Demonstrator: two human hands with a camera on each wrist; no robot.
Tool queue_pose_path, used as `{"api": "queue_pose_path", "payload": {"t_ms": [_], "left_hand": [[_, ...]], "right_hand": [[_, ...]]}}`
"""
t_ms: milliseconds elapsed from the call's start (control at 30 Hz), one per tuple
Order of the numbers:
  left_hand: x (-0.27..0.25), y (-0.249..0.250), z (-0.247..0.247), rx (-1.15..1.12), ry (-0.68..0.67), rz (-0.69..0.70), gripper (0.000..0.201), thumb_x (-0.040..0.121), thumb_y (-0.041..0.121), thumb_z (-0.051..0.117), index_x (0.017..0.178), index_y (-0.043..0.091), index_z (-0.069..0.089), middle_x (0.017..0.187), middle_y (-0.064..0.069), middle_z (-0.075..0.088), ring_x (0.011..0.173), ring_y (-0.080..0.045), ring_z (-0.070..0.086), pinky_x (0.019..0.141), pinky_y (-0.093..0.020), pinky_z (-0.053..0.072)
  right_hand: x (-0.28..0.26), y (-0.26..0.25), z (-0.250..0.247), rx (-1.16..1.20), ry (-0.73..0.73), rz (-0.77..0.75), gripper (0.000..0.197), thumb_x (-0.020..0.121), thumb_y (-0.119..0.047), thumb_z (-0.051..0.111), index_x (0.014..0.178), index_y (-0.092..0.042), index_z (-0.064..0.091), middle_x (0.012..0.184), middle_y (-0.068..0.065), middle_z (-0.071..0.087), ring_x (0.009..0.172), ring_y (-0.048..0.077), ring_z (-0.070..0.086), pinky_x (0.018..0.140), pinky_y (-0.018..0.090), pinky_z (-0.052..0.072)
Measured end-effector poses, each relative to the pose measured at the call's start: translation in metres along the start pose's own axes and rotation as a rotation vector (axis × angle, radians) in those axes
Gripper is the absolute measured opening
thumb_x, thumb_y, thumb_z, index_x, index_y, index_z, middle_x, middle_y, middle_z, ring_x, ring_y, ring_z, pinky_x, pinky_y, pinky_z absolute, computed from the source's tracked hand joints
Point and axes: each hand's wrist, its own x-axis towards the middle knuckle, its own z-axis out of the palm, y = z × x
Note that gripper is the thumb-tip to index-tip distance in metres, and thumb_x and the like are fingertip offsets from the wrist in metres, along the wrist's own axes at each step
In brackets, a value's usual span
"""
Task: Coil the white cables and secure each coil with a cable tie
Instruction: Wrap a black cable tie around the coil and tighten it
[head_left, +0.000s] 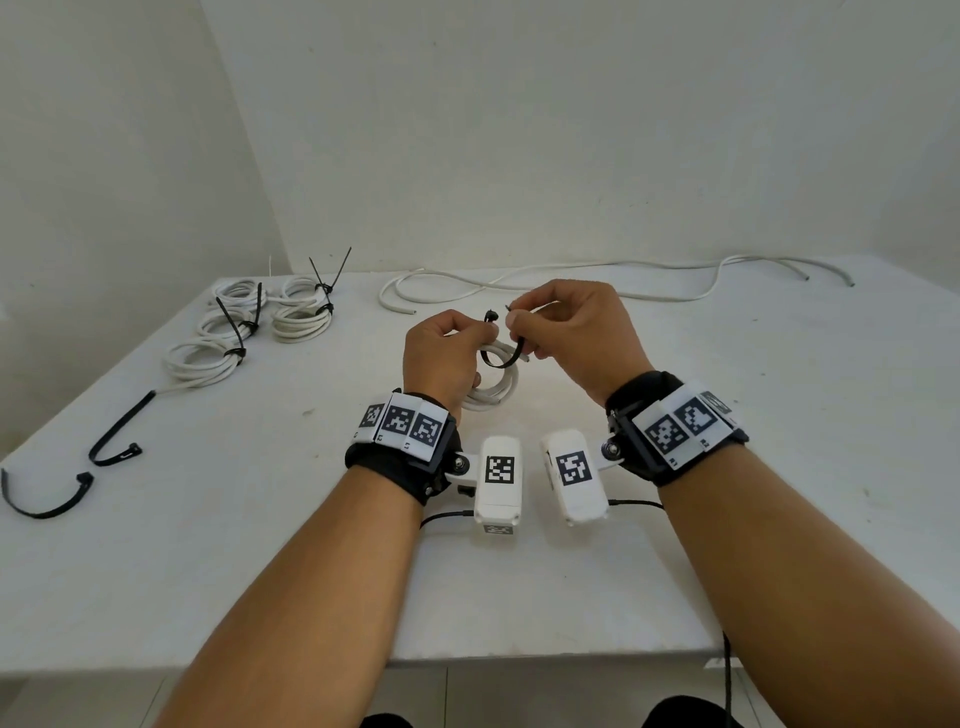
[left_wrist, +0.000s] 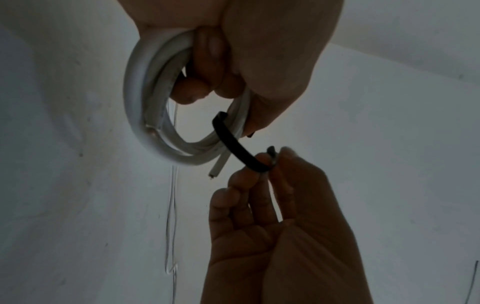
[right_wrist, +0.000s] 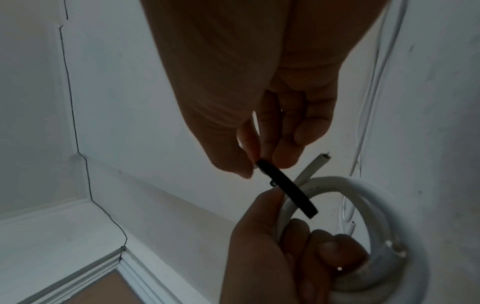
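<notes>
Coil (head_left: 493, 387) sits gripped in the left hand (head_left: 441, 358); at its three o'clock, the right hand (head_left: 571, 332) pinches the black cable tie (head_left: 501, 358).

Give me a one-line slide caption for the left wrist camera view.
Left hand grips a coiled white cable while the right hand pinches a black plastic cable tie looped around it.
</notes>
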Motion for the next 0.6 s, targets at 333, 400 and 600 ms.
{"api": "queue_pose_path", "payload": {"t_ms": [333,400,600], "left_hand": [[-0.0018,0.0008,0.0004,0.068,-0.023,0.027,0.027,0.074,0.019,0.076,0.053,0.021,0.059,0.066,-0.008,0.060,0.059,-0.022,0.044,0.056,-0.034,0.041],[-0.0014,0.0011,-0.0005,0.103,-0.028,0.057,0.025,0.073,0.020,0.076,0.054,0.020,0.060,0.064,-0.005,0.061,0.059,-0.020,0.047,0.059,-0.035,0.043],[-0.0032,0.0033,-0.0001,0.234,-0.048,0.184,0.010,0.076,0.017,0.073,0.069,0.013,0.067,0.072,-0.009,0.072,0.062,-0.015,0.058,0.060,-0.023,0.044]], "right_hand": [[0.0023,0.0064,-0.0009,-0.234,-0.056,-0.062,0.008,0.085,-0.022,0.072,0.080,-0.020,0.078,0.066,0.000,0.073,0.067,0.020,0.070,0.068,0.033,0.058],[0.0028,0.0077,-0.0008,-0.261,-0.049,-0.064,0.008,0.085,-0.022,0.072,0.080,-0.021,0.078,0.067,-0.003,0.074,0.066,0.016,0.070,0.066,0.029,0.057],[0.0050,0.0084,-0.0042,-0.296,0.020,-0.077,0.008,0.086,-0.021,0.072,0.081,-0.019,0.078,0.069,-0.006,0.073,0.065,0.008,0.067,0.061,0.020,0.051]]}}
